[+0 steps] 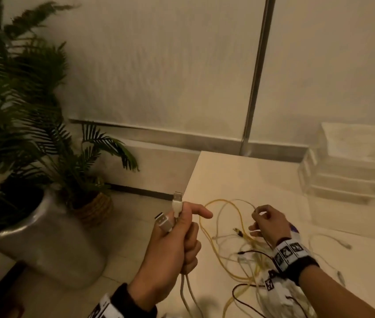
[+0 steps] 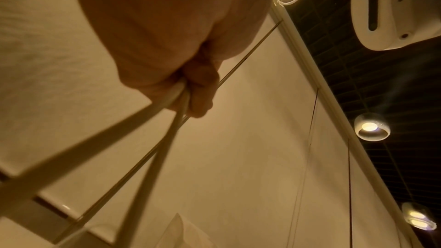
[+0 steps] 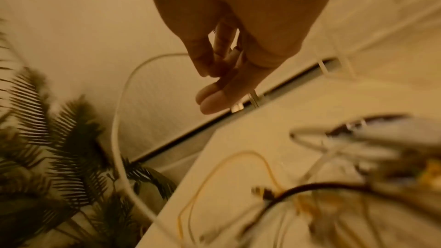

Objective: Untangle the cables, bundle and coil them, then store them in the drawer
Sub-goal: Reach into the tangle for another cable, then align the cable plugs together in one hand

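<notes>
Cables [image 1: 239,244] remain tangled: my left hand [image 1: 172,244] grips two white USB leads [image 1: 187,292], my right hand [image 1: 265,223] pinches a pale strand; next, I'd pull it free.

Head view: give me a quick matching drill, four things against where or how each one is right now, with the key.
Things:
1. two white USB plugs
2. yellow cable
3. clear drawer unit
4. right hand

States:
A. back right of the table
B. pinching a thin pale cable
C. sticking up out of the left hand
D. looped over the table between the hands

Pairs: 1-C, 2-D, 3-A, 4-B
</notes>
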Motion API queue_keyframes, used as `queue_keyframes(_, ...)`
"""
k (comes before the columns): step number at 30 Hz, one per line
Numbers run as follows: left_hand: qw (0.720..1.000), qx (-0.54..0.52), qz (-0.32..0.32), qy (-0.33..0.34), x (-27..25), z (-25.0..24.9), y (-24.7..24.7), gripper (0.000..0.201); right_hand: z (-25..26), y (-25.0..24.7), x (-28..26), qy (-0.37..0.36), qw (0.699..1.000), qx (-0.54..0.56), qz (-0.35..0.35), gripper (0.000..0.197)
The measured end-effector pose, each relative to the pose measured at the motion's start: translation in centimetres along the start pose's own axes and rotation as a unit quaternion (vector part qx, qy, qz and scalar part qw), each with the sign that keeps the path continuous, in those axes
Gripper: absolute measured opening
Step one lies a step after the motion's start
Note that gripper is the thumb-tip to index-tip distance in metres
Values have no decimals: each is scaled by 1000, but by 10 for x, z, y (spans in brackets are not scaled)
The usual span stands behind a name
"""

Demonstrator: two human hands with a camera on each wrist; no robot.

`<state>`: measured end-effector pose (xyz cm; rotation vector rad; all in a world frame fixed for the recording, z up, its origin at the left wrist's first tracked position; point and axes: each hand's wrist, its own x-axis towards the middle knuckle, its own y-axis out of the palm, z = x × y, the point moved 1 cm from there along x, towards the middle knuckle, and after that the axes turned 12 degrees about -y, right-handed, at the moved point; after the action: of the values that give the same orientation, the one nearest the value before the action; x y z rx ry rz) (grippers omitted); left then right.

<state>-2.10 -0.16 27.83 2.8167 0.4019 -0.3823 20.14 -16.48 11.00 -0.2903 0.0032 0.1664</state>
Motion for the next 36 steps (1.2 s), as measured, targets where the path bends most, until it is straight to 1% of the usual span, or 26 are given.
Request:
queue_keyframes(3, 999, -13, 29, 16, 3, -4, 18, 39, 32, -42, -18, -78, 996, 23, -48, 8)
queue_keyframes(6, 998, -8, 57, 21, 10, -7, 39, 40, 56, -78, -47, -107, 987, 102, -57, 18)
queue_keyframes(9, 996, -9, 89, 22, 18, -11, 60, 40, 79, -114, -81, -160, 970, 168, -71, 28)
queue_keyframes(10, 995, -12, 101, 18, 20, -12, 67, 40, 91, -125, -94, -163, 960, 219, -69, 29)
queue_keyframes(12, 992, -21, 128, -1, 22, -9, 83, 43, 114, -142, -120, -142, 929, 336, -58, 27)
queue_keyframes(13, 989, -26, 142, -14, 21, -7, 92, 45, 126, -147, -134, -135, 921, 361, -47, 24)
queue_keyframes(15, 984, -34, 170, -36, 19, -1, 112, 49, 145, -150, -162, -151, 928, 339, -23, 18)
queue_keyframes(17, 978, -37, 199, -53, 16, 6, 132, 52, 156, -148, -184, -178, 945, 275, 2, 21)
queue_keyframes(20, 967, -27, 244, -68, 8, 14, 159, 59, 158, -145, -203, -188, 956, 223, 16, 16)
queue_keyframes(22, 963, -18, 265, -55, 3, 19, 171, 61, 155, -146, -208, -190, 958, 215, -11, 15)
queue_keyframes(25, 962, 5, 273, -13, -4, 26, 185, 55, 151, -151, -212, -194, 959, 197, -61, 16)
queue_keyframes(28, 967, 26, 254, 23, -7, 32, 192, 48, 148, -154, -217, -190, 957, 205, -71, 13)
queue_keyframes(29, 971, 41, 233, 39, -8, 33, 193, 46, 146, -155, -218, -191, 959, 199, -68, 10)
queue_keyframes(31, 981, 65, 169, 70, -8, 28, 190, 48, 138, -157, -219, -192, 965, 171, -54, 6)
queue_keyframes(33, 987, 59, 115, 96, -5, 15, 181, 52, 127, -159, -220, -211, 969, 129, -9, 9)
queue_keyframes(35, 987, 21, 111, 118, -2, -2, 174, 49, 117, -161, -217, -248, 963, 88, 56, 9)
queue_keyframes(36, 986, -17, 114, 122, -2, -11, 169, 48, 110, -163, -213, -263, 959, 59, 87, 10)
